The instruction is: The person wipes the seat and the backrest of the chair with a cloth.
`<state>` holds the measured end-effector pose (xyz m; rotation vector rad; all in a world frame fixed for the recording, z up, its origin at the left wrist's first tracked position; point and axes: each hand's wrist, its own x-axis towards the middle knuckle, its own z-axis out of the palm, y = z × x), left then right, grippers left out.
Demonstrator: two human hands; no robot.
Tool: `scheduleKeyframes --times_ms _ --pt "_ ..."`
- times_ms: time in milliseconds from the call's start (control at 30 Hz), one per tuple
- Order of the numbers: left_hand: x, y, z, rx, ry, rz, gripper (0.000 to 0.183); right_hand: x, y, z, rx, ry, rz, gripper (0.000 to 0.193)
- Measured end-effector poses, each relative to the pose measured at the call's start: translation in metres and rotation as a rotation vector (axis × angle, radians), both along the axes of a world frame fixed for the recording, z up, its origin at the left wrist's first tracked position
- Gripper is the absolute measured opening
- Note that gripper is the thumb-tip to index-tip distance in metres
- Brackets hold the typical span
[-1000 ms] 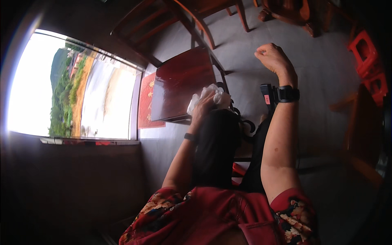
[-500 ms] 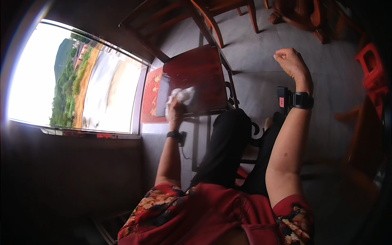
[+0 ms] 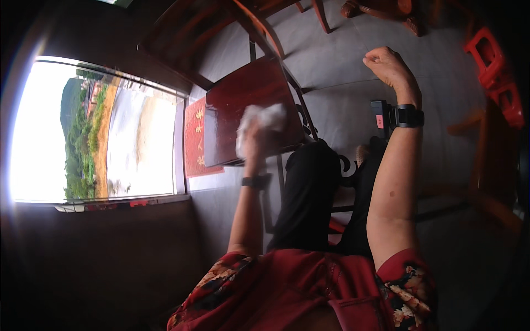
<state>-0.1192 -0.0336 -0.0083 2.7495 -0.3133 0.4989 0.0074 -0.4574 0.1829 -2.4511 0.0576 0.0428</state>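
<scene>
My left hand (image 3: 253,142), blurred by motion, is closed on a crumpled white cloth (image 3: 269,117). The cloth lies against the glossy dark red seat of a wooden chair (image 3: 234,99), over its near right part. The fingers under the cloth are mostly hidden. Off to the right, my right hand (image 3: 391,67) is held up over the floor, its fingers curled in and nothing visible in them. It touches neither the chair nor the cloth.
A red mat (image 3: 195,135) with yellow characters lies left of the chair, beside a bright doorway (image 3: 143,143). Red plastic stools (image 3: 488,60) stand at far right, near a brown wooden piece (image 3: 480,149). More wooden furniture legs (image 3: 321,15) are at the back.
My left hand has moved the cloth rightward across the seat, from near its left edge. My right hand stays raised and curled. The whole view has shifted a little.
</scene>
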Motion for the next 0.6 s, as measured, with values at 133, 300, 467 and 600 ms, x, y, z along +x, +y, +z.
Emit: scheduleKeyframes --times_ms 133,300,467,600 --pt "-0.015 -0.129 0.058 -0.271 0.26 -0.264 0.045 -0.001 0.011 0.002 -0.026 0.028 0.068 0.038" --pt "-0.03 -0.088 0.046 -0.153 0.163 -0.096 0.045 0.005 0.012 -0.004 0.02 0.088 0.129 0.037" --pt "-0.049 0.027 0.05 0.018 -0.122 0.139 0.039 -0.001 0.008 -0.003 -0.047 0.059 0.056 0.039" --pt "-0.051 0.118 0.035 0.105 0.034 0.507 0.036 0.0 0.007 -0.008 -0.02 0.013 0.025 0.039"
